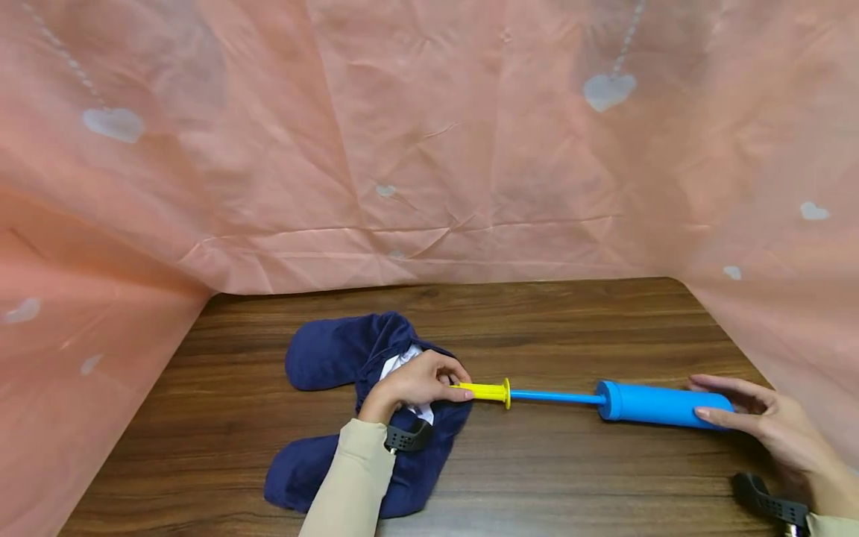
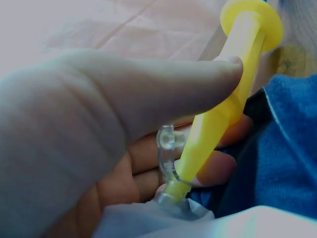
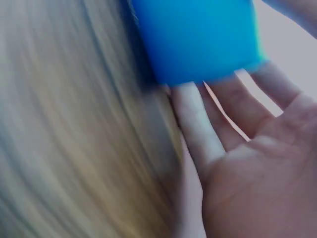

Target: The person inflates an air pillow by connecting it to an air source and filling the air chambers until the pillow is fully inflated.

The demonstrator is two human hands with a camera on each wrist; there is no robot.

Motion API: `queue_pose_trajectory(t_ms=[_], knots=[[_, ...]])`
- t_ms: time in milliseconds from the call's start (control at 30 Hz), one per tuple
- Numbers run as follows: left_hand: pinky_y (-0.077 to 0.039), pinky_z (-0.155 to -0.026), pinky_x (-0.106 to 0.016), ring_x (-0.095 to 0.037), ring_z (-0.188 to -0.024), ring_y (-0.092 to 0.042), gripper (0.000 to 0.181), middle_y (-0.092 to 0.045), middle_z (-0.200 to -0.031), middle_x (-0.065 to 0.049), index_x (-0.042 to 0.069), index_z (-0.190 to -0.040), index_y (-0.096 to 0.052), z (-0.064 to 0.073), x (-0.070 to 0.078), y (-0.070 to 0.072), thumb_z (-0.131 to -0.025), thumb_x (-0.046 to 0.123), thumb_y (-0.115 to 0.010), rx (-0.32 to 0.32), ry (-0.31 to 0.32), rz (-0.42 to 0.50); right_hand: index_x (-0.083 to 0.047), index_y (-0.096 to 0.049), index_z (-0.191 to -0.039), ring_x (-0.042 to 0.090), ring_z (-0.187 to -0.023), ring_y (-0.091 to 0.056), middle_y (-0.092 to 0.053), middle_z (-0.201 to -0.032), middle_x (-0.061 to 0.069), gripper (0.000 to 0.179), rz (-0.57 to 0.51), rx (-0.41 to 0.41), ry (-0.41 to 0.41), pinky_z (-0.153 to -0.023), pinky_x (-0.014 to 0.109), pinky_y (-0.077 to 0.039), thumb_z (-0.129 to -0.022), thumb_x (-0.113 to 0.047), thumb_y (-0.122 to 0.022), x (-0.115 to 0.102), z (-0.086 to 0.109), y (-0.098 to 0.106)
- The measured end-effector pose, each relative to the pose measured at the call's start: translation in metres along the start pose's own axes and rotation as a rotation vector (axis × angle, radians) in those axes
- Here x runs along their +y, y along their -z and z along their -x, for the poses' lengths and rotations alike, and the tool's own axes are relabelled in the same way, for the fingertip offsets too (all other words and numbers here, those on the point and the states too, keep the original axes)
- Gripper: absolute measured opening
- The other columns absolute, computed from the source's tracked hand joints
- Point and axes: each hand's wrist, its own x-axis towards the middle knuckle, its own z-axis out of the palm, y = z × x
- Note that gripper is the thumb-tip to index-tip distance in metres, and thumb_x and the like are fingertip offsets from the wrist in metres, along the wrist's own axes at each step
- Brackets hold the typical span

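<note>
A hand pump with a blue barrel (image 1: 658,403), a thin blue rod (image 1: 557,397) and a yellow nozzle (image 1: 488,391) lies sideways, its rod drawn out. My left hand (image 1: 424,378) pinches the nozzle between thumb and fingers. In the left wrist view, the nozzle tip sits in a clear valve (image 2: 171,191) on white material (image 2: 148,220). Around that hand lies a U-shaped navy neck pillow cover (image 1: 329,350), with white lining showing at its opening. At the barrel's far end, my right hand (image 1: 772,418) grips it between thumb and fingers; the right wrist view is blurred.
Beneath everything is a dark brown wooden table (image 1: 537,470). Pink sheeting (image 1: 429,149) with white hearts hangs along the back and both sides. Each wrist carries a black strap, such as the left strap (image 1: 409,436).
</note>
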Motion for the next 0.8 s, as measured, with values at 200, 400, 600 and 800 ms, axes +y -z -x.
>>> queue_pose_trajectory(t_ms=[200,400,600,800], knots=[[-0.038,-0.054,-0.022,-0.008,-0.061,-0.050,0.016,-0.067,-0.077,0.005,0.003,-0.104,-0.082,-0.001,0.002,-0.002,-0.093,0.014,-0.084,0.036,0.011,0.026,-0.012,-0.073,-0.139,-0.026,-0.102,-0.052,-0.064,-0.111,-0.043,0.041,-0.002,-0.007,-0.001,-0.078,0.011,-0.050,-0.100,-0.025,-0.079,-0.007,-0.003,-0.007],[-0.038,-0.053,-0.022,-0.008,-0.060,-0.049,0.015,-0.069,-0.076,0.003,0.002,-0.104,-0.083,-0.001,0.004,-0.002,-0.092,0.012,-0.085,0.062,0.038,0.054,-0.008,-0.074,-0.137,-0.020,-0.105,-0.058,-0.069,-0.113,-0.037,0.041,-0.062,-0.033,0.031,-0.080,0.013,-0.053,-0.099,-0.021,-0.081,-0.026,-0.011,-0.026],[-0.039,-0.052,-0.022,-0.007,-0.058,-0.048,0.015,-0.068,-0.076,0.004,0.001,-0.104,-0.083,0.000,0.004,-0.002,-0.093,0.011,-0.084,0.065,0.052,0.068,-0.006,-0.075,-0.134,-0.012,-0.101,-0.063,-0.071,-0.111,-0.035,0.042,-0.076,-0.029,0.064,-0.079,0.017,-0.055,-0.097,-0.022,-0.083,-0.045,-0.015,-0.051],[-0.038,-0.053,-0.021,-0.007,-0.057,-0.046,0.015,-0.067,-0.075,0.004,0.001,-0.105,-0.083,0.001,0.003,-0.001,-0.094,0.011,-0.083,0.063,0.037,0.065,-0.004,-0.075,-0.133,0.001,-0.093,-0.068,-0.075,-0.108,-0.029,0.045,-0.094,-0.032,0.083,-0.076,0.025,-0.057,-0.095,-0.027,-0.085,-0.068,-0.016,-0.076]])
